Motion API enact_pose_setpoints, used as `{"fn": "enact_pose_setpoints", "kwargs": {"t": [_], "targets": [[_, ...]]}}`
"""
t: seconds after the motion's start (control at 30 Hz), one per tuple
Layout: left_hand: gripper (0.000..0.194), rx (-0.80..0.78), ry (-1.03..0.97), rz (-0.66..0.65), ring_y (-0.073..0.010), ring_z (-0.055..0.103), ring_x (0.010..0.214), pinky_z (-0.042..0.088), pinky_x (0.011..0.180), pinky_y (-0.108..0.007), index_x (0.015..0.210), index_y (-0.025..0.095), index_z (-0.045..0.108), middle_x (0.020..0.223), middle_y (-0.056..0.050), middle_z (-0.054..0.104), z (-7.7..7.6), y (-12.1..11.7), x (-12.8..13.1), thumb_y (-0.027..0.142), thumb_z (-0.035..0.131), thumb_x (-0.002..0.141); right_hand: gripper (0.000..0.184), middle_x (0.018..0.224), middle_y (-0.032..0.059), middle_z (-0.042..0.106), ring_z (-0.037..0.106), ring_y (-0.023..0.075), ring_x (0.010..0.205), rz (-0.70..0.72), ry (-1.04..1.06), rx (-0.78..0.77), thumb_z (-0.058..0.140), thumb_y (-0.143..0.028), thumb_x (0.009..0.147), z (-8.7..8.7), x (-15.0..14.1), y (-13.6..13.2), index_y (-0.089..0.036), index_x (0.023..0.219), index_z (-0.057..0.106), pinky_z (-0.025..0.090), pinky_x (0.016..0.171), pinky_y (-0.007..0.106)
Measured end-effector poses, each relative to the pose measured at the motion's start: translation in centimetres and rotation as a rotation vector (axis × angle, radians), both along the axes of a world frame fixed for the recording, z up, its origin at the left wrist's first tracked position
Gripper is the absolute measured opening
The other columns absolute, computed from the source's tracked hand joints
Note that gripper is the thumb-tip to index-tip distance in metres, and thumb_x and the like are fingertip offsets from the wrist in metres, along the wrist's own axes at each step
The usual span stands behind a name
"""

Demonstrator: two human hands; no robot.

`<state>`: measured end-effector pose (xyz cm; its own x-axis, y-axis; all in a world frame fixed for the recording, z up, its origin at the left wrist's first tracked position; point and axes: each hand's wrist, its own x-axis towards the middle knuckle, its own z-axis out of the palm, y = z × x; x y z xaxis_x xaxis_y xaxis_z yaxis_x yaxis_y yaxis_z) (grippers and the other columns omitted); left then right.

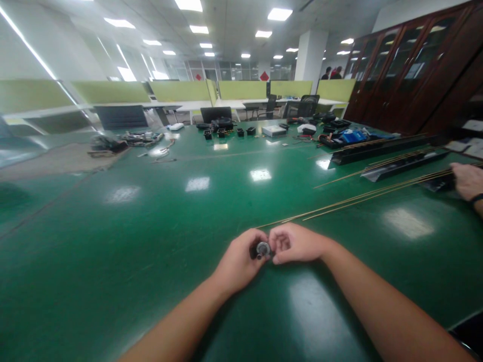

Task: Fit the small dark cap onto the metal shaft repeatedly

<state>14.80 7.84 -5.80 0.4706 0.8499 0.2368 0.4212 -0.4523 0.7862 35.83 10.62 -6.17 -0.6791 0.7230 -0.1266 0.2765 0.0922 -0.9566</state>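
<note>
Both my hands meet over the green table (pixel 151 226) near its front edge. My left hand (pixel 237 261) is closed round a small round metal part (pixel 263 249) with a dark body. My right hand (pixel 294 244) is curled, its fingertips pinching the same part from the right side. The part's details are too small to make out. Several long thin brass rods (pixel 358 198) lie on the table just beyond my right hand.
Another person's hand (pixel 468 182) with a dark wristband rests at the right edge by the rods. Long black trays (pixel 377 151) lie at the right. Small black parts (pixel 226 132), boxes and cables crowd the far side. Wooden cabinets (pixel 415 65) stand at the right.
</note>
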Motion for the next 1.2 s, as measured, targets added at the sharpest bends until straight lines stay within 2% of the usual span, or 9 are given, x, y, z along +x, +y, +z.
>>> {"fn": "enact_pose_setpoints", "kwargs": {"t": [0.3, 0.53, 0.8, 0.93, 1.07, 1.2], "targets": [[0.022, -0.029, -0.014, 0.001, -0.0178, 0.064, 0.088, 0.052, 0.080, -0.028, 0.100, 0.018, 0.064, 0.097, -0.005, 0.068, -0.06, 0.09, -0.02, 0.022, 0.070, 0.079, 0.029, 0.074, -0.0018, 0.061, 0.055, 0.0100, 0.065, -0.018, 0.045, 0.006, 0.079, -0.027, 0.068, -0.06, 0.08, -0.05, -0.015, 0.087, 0.060, 0.044, 0.061, 0.021], [0.020, -0.090, -0.046, 0.003, -0.0177, 0.064, 0.088, 0.052, 0.081, -0.028, 0.100, 0.018, 0.062, 0.095, -0.004, 0.067, -0.05, 0.05, 0.03, 0.025, 0.069, 0.082, 0.020, 0.071, -0.0027, 0.059, 0.054, 0.0091, 0.064, -0.015, 0.069, 0.005, 0.067, -0.010, 0.068, 0.01, -0.01, -0.17, -0.015, 0.086, 0.058, 0.042, 0.059, 0.019], [0.023, -0.044, -0.018, -0.006, -0.0195, 0.064, 0.090, 0.053, 0.082, -0.030, 0.103, 0.018, 0.065, 0.098, -0.006, 0.068, 0.12, 0.14, -0.10, 0.026, 0.069, 0.082, 0.022, 0.074, -0.0021, 0.060, 0.055, 0.0097, 0.065, -0.010, 0.059, 0.021, 0.069, -0.013, 0.068, -0.01, 0.02, -0.03, -0.015, 0.088, 0.060, 0.044, 0.062, 0.020], [0.030, 0.041, -0.042, 0.047, -0.0199, 0.064, 0.093, 0.051, 0.086, -0.032, 0.107, 0.021, 0.066, 0.104, -0.005, 0.069, 0.00, 0.07, -0.22, 0.029, 0.073, 0.080, 0.022, 0.074, -0.0022, 0.060, 0.055, 0.0097, 0.064, -0.001, 0.054, 0.032, 0.071, -0.016, 0.069, -0.12, 0.02, 0.05, -0.015, 0.088, 0.062, 0.043, 0.061, 0.021], [0.028, 0.077, -0.071, 0.071, -0.0185, 0.063, 0.091, 0.051, 0.081, -0.030, 0.107, 0.023, 0.067, 0.102, -0.004, 0.068, 0.09, -0.02, -0.28, 0.030, 0.072, 0.081, 0.018, 0.072, -0.0010, 0.062, 0.056, 0.0106, 0.063, 0.015, 0.003, 0.066, 0.071, -0.019, 0.070, -0.03, 0.13, 0.14, -0.014, 0.087, 0.065, 0.043, 0.059, 0.021], [0.028, 0.133, -0.076, 0.079, -0.0184, 0.062, 0.093, 0.049, 0.083, -0.030, 0.109, 0.023, 0.068, 0.102, -0.005, 0.067, 0.44, -0.04, -0.30, 0.029, 0.072, 0.082, 0.021, 0.070, -0.0003, 0.063, 0.057, 0.0113, 0.060, -0.012, -0.035, 0.072, 0.073, -0.023, 0.070, -0.04, -0.06, 0.12, -0.014, 0.088, 0.067, 0.045, 0.058, 0.022]]}}
